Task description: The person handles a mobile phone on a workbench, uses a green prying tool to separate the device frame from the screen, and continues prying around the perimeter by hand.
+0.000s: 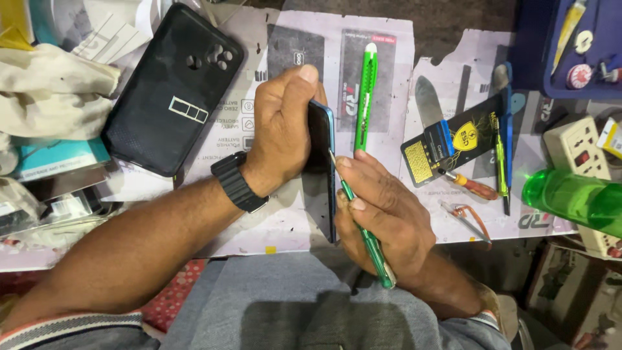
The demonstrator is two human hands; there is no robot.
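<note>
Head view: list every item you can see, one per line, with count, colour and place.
phone: one, dark with a blue edge, held on edge at centre
green screwdriver: one, tip at the phone's edge
phone case: one, black, upper left
green utility knife: one, above the hands
card packet: one, black and yellow, right of centre
orange-handled screwdriver: one, below the packet
green bottle: one, far right
power strip: one, white, right edge
cloth: one, cream, far left
left hand: one, black wristband, gripping the phone
right hand: one, holding the green screwdriver
</note>
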